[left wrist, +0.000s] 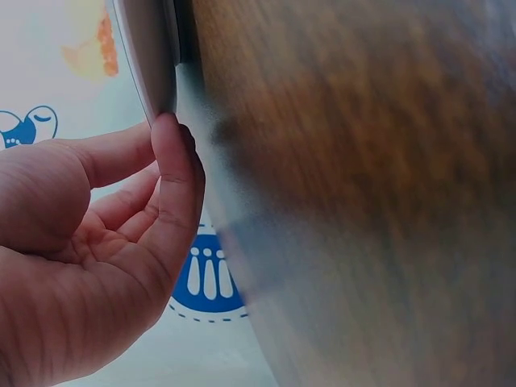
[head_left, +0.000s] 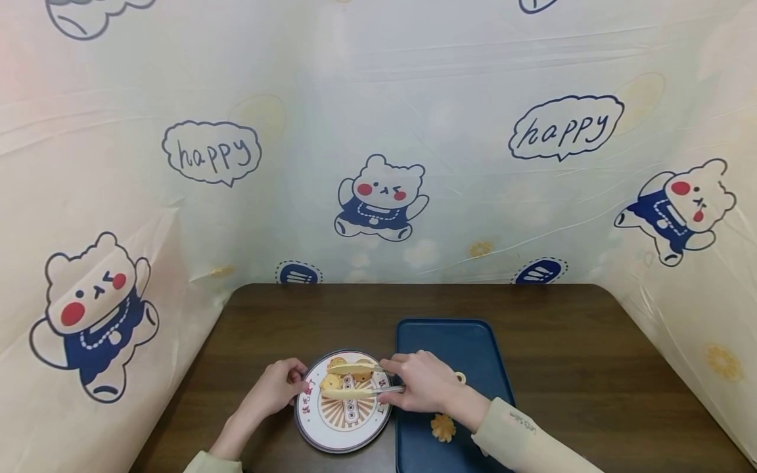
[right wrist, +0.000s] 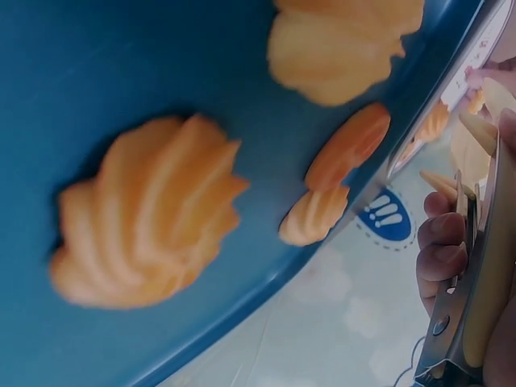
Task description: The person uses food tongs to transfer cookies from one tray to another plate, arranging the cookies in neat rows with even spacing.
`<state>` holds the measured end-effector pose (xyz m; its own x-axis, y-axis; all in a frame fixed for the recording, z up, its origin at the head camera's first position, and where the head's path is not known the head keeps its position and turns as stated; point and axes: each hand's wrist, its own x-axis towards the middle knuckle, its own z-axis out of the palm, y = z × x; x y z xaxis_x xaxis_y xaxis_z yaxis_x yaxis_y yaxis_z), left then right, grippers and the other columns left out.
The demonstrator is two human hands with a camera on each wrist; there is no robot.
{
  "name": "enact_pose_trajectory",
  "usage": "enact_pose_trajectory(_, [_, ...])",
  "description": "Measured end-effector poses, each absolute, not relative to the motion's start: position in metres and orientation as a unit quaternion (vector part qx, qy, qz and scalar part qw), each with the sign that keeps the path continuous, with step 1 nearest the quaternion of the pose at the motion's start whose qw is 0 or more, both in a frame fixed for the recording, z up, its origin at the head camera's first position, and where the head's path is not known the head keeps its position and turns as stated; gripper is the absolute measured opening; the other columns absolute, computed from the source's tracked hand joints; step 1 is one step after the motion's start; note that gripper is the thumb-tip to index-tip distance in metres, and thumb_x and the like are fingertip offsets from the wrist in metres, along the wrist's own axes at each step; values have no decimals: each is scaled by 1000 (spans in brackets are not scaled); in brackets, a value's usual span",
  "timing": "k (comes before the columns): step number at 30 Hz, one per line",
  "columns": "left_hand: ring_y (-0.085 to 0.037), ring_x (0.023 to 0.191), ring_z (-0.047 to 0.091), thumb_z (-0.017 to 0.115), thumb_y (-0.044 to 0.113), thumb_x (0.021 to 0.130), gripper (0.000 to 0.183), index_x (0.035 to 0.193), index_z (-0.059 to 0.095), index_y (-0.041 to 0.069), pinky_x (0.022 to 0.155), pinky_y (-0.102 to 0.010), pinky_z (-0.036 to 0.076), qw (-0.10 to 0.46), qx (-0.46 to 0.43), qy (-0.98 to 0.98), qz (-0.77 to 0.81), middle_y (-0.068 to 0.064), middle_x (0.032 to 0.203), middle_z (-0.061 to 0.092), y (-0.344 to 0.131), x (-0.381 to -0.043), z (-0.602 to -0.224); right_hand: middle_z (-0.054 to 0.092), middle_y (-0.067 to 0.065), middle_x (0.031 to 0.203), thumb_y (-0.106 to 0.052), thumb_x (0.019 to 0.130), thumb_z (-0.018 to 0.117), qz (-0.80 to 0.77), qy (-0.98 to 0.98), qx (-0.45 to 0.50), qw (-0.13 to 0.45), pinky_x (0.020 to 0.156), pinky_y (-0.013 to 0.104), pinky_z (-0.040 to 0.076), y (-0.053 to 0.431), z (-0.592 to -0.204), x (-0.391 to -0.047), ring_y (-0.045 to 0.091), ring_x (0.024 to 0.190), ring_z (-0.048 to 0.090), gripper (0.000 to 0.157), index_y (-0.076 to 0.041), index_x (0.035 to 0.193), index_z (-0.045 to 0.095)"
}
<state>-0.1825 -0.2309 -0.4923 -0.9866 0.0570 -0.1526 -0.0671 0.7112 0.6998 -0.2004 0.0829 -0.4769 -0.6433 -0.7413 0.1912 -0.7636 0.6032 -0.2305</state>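
Tongs [head_left: 353, 395] with metal shafts and smooth, pale yellow, blunt-ended tips extend over the far part of a round plate [head_left: 313, 424]. The plate is white with a thin dark rim, red characters near its edge and a tan sunburst of rays around its centre. Plated biscuits [head_left: 331, 382], golden and roughly rounded, sit on its far half, at and between the tips; whether the tips squeeze one cannot be told.

The right hand [head_left: 424, 381] grasps the tongs, fingers curled about the metal; the right wrist view shows a round rivet on the broad handle. The tips stand apart from each other and point leftward from this grip, so the plated biscuits lie beyond the fingertips. The left hand [head_left: 278, 387] pinches the plate's left rim between thumb and fingers; the biscuits lie to the right of this hold.

Just right of the plate is a blue tray [head_left: 449, 338], rectangular and smooth, with rounded corners and a raised lip. It bears a flower-shaped biscuit [head_left: 443, 427], and a pale ring-shaped biscuit [head_left: 461, 377] partly hidden by the right hand. In the right wrist view, a ridged biscuit [right wrist: 149, 214] shows deep curving furrows and a toothed edge. The table [head_left: 562, 368] is brown and wood-grained; behind it hangs a creased, bear-printed cloth [head_left: 384, 85].
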Motion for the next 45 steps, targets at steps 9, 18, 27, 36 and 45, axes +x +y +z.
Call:
enact_pose_trajectory(9, [-16, 62, 54, 74, -2, 86, 18, 103, 65, -2, 52, -30, 52, 78, 0, 923, 377, -5, 77, 53, -231, -182, -492, 70, -2, 102, -57, 92, 63, 136, -887, 440, 33, 43, 14, 33, 68, -485, -200, -5, 47, 39, 56, -14, 128, 68])
enact_pose_trajectory(18, [-17, 62, 54, 74, -2, 86, 18, 103, 65, -2, 52, -29, 52, 77, 3, 921, 381, -5, 78, 52, -231, -182, -492, 68, -4, 98, -54, 92, 65, 128, -886, 444, 38, 43, 15, 30, 63, -488, -197, -4, 46, 38, 51, -14, 122, 70])
enact_pose_trajectory(27, [-16, 63, 54, 74, -3, 86, 19, 103, 66, -3, 51, -30, 52, 75, 3, 921, 383, -6, 79, 52, -231, -182, -492, 65, -7, 91, -55, 91, 66, 112, -886, 446, 58, 41, 17, 27, 61, -492, -198, -2, 47, 36, 49, -16, 120, 70])
enact_pose_trajectory(36, [-16, 62, 54, 74, -3, 86, 18, 102, 66, -2, 51, -30, 52, 72, 5, 920, 385, -5, 78, 52, -231, -182, -493, 66, -6, 92, -56, 90, 67, 112, -888, 443, 54, 43, 17, 29, 60, -491, -197, -2, 48, 38, 50, -16, 119, 70])
enact_pose_trajectory(45, [-16, 64, 54, 74, 0, 87, 18, 103, 65, -2, 53, -30, 52, 81, 4, 924, 375, -5, 78, 53, -231, -183, -492, 66, -4, 95, -58, 88, 68, 116, -888, 442, 59, 41, 15, 29, 60, -488, -195, -3, 46, 36, 55, -17, 125, 67])
